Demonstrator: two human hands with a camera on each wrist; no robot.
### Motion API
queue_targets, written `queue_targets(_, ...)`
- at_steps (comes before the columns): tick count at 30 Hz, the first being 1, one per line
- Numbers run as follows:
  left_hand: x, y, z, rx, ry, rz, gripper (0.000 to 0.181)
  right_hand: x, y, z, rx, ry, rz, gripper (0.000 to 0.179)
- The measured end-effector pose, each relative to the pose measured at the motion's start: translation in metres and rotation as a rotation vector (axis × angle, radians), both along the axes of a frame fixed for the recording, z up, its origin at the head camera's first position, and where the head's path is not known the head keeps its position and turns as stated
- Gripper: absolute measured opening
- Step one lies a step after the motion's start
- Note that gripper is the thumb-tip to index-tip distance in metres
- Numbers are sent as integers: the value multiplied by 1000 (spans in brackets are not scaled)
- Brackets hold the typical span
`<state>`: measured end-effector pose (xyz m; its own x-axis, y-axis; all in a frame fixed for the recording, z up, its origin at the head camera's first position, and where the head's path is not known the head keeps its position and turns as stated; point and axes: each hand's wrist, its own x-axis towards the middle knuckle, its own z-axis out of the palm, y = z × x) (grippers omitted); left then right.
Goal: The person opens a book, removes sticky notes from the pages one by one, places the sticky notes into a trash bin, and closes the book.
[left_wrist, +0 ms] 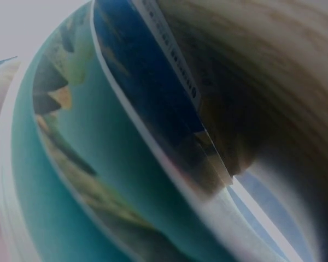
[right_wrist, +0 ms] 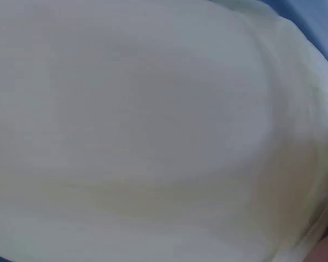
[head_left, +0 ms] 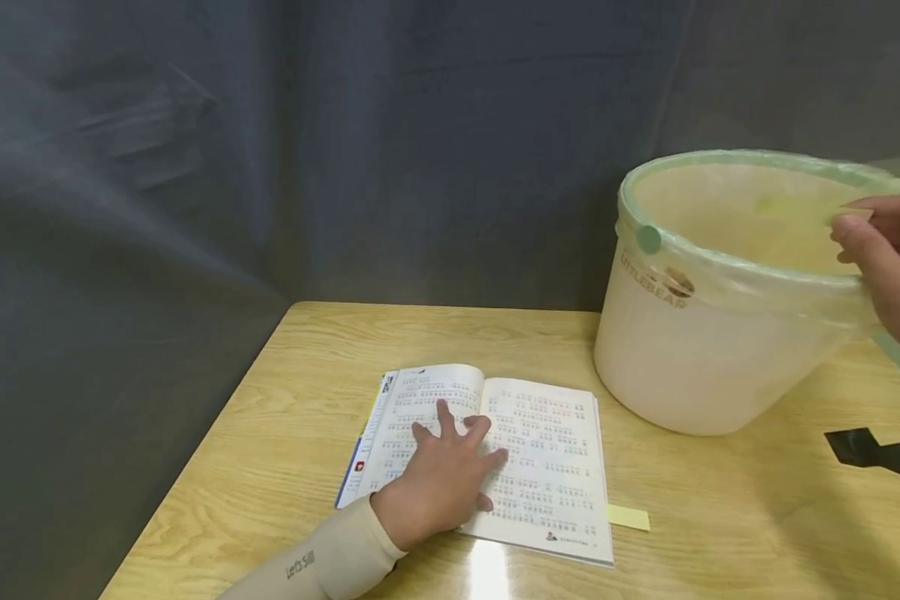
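My left hand [head_left: 444,475] rests on an open book [head_left: 543,467] with its fingers spread across the printed pages. A yellow sticky note [head_left: 630,517] sticks out from the book's right edge. Close-up, the left wrist view has the book's curved coloured pages [left_wrist: 98,136]. Over the rim of a white trash bin [head_left: 720,358] at the right, my right hand [head_left: 888,250] pinches a pale yellow slip, apparently a sticky note [head_left: 858,213], between thumb and index finger. A blurred yellow patch shows inside the bin. The bin's pale side [right_wrist: 153,109] fills the right wrist view.
A thin plastic liner [head_left: 780,287] folds over the bin's green rim [head_left: 765,158]. Wooden table [head_left: 270,433] lies beneath everything, with its left edge slanting. Dark curtain [head_left: 457,150] hangs behind and at the left. A black strap end [head_left: 866,450] hangs by the right forearm.
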<state>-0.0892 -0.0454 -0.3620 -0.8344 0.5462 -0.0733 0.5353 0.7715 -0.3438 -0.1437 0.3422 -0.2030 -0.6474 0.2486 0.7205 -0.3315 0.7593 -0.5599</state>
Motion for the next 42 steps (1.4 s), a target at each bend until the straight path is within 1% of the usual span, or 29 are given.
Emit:
queue_targets(4,-1,1,0,-12,6,-3,62,-4,4,-2,-38,-1,14,33)
queue_targets(9,-1,1,2,-11,-19,14,62,-6,4,1,-112,-68,10,33)
queue_targets(11,-1,1,3,-6,-26,15,62,-6,1,2,-140,-64,9,33)
queue_targets(14,0,1,3,2,-28,13,61,-6,1,0,-146,-62,6,33)
queue_targets(16,0,1,2,2,-23,12,61,-9,5,-3,-134,-53,3,31)
queue_targets(17,0,1,2,0,-19,11,61,-13,10,-6,-114,-41,13,29)
queue_targets(19,1,0,2,-1,-10,5,61,-18,19,-9,-127,-47,45,28)
queue_targets(21,1,0,1,-5,-2,0,61,-26,27,-15,-103,-26,66,32)
queue_targets(23,1,0,1,-7,2,-2,61,-29,31,-18,-93,-26,93,38)
queue_targets(24,1,0,1,-8,4,-3,61,-28,29,-15,-111,-37,108,37)
queue_targets(26,1,0,0,-8,8,-3,61,-26,26,-13,-113,-31,133,38)
queue_targets(29,1,0,1,-7,14,-2,61,-21,19,-6,-166,-48,189,34)
queue_targets(30,0,0,1,-7,16,-2,61,-20,18,-6,-166,-45,192,33)
queue_targets(33,0,0,1,-10,20,-3,61,-19,14,-7,-153,-25,178,27)
queue_targets(35,0,0,0,-13,19,-3,62,-17,10,-8,-155,-18,156,24)
queue_targets(36,0,0,0,-16,17,-2,62,-15,8,-8,-146,-19,132,23)
queue_targets(38,0,0,0,-18,15,-2,62,-9,0,-6,-130,-11,99,28)
queue_targets(42,1,0,-2,-28,27,-8,62,5,-16,-6,-74,16,12,34)
